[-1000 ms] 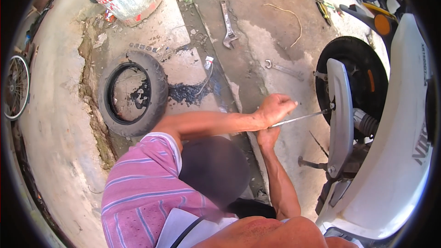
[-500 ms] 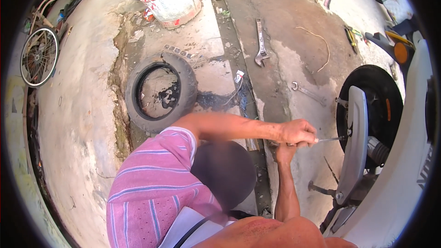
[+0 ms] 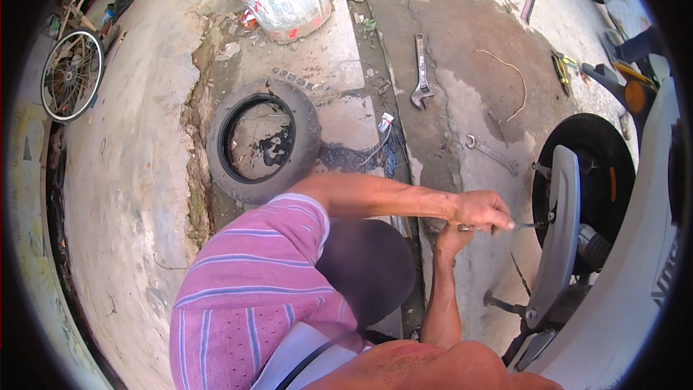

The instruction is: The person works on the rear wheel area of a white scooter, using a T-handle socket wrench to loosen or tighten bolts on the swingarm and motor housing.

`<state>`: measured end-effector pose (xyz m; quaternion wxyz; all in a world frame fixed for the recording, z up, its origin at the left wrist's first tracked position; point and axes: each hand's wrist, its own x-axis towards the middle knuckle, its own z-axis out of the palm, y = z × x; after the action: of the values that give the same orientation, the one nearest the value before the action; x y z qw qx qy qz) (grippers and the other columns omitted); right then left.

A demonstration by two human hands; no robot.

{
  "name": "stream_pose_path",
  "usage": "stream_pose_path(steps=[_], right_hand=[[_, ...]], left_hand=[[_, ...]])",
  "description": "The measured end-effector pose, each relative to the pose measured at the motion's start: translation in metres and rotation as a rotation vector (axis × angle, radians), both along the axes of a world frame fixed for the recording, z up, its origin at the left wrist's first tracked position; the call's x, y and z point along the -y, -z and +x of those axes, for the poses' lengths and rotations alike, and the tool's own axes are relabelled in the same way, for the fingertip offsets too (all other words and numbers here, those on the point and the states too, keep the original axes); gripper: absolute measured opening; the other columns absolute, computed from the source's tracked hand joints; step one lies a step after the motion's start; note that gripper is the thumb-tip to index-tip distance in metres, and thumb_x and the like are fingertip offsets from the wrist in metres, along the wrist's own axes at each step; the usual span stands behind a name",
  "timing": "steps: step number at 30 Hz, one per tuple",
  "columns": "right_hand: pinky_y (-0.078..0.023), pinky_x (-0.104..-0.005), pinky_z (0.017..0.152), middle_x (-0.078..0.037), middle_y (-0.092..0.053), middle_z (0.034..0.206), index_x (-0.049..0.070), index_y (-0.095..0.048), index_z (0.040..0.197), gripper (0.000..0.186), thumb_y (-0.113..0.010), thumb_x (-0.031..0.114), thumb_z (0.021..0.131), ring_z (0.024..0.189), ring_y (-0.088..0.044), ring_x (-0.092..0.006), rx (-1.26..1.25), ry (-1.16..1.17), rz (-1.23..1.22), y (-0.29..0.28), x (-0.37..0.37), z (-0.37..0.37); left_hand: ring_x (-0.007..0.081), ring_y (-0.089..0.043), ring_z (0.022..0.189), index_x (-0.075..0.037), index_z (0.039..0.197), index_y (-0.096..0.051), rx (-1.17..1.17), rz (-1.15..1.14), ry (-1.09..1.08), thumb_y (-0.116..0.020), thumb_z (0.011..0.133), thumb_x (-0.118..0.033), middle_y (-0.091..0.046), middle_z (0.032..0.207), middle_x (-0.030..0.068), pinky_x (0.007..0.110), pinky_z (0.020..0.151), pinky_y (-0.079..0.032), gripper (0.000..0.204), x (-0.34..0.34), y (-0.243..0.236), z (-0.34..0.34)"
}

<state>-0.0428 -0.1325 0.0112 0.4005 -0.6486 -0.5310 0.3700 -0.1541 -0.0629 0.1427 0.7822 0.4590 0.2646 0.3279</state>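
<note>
My left hand (image 3: 485,211) is closed around a thin metal-shafted hand tool (image 3: 528,226), whose exact kind I cannot tell. The shaft points right, toward a bolt on the grey arm (image 3: 564,206) beside the scooter's black wheel (image 3: 612,173). Close below, my right hand (image 3: 452,240) is closed at the tool's rear end, its fingers partly hidden behind the left hand and wrist. An open-ended wrench (image 3: 492,154) lies on the concrete ahead of both hands. Farther off lies an adjustable wrench (image 3: 421,72).
A loose tyre (image 3: 307,126) lies left of my hands, with a red-and-white bucket (image 3: 292,7) beyond it. Pliers (image 3: 560,72) and a curved pale cord (image 3: 517,79) are on the floor. The white scooter body (image 3: 628,296) borders the right side. A spoked wheel (image 3: 72,76) stands far left.
Both hands have shifted slightly right, closer to the scooter wheel, and less of the tool's shaft shows. The whole view has moved a little; the floor tools stay put.
</note>
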Motion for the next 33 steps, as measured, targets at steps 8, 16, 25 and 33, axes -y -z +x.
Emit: stream_pose_path(steps=[8, 16, 25, 33], right_hand=[[-0.052, -0.0373, 0.088, -0.009, -0.063, 0.108, 0.003, -0.058, 0.119, 0.026, -0.062, 0.008, 0.094, 0.099, -0.062, -0.0190, -0.172, -0.123, -0.287, 0.046, 0.004, 0.017], [-0.046, -0.0438, 0.093, -0.020, -0.056, 0.128, -0.003, -0.043, 0.138, 0.066, -0.064, 0.036, 0.089, 0.114, -0.057, -0.0322, 0.041, -0.264, 0.091, 0.030, -0.006, 0.014], [-0.060, -0.0375, 0.070, -0.014, -0.063, 0.110, -0.001, -0.053, 0.117, 0.031, -0.058, 0.023, 0.098, 0.084, -0.068, -0.0235, -0.902, -0.245, -0.317, -0.041, 0.008, 0.053], [-0.058, -0.0329, 0.062, -0.013, -0.064, 0.105, 0.001, -0.054, 0.109, 0.023, -0.060, 0.020, 0.098, 0.081, -0.066, -0.0196, -0.809, -0.166, -0.372, -0.062, 0.011, 0.041]], left_hand=[[0.0168, -0.062, 0.069, -0.004, 0.080, -0.070, -0.360, 0.382, -0.008, -0.063, 0.088, -0.037, -0.068, 0.072, 0.0085, 0.034, 0.067, -0.049, 0.035, 0.000, 0.002, 0.010], [0.0059, -0.049, 0.060, -0.005, 0.078, -0.065, -0.091, -0.011, -0.263, -0.063, 0.094, -0.027, -0.057, 0.064, -0.0018, 0.026, 0.052, -0.039, 0.026, 0.000, 0.017, -0.012], [0.0157, -0.044, 0.044, -0.004, 0.085, -0.061, 0.168, -0.259, -0.310, -0.060, 0.095, -0.024, -0.053, 0.058, 0.0052, 0.031, 0.043, -0.034, 0.023, -0.005, 0.043, -0.023], [0.0138, -0.034, 0.034, -0.005, 0.080, -0.057, 0.357, -0.524, -0.386, -0.054, 0.099, -0.031, -0.044, 0.048, 0.0019, 0.028, 0.035, -0.028, 0.032, -0.011, 0.063, -0.030]])
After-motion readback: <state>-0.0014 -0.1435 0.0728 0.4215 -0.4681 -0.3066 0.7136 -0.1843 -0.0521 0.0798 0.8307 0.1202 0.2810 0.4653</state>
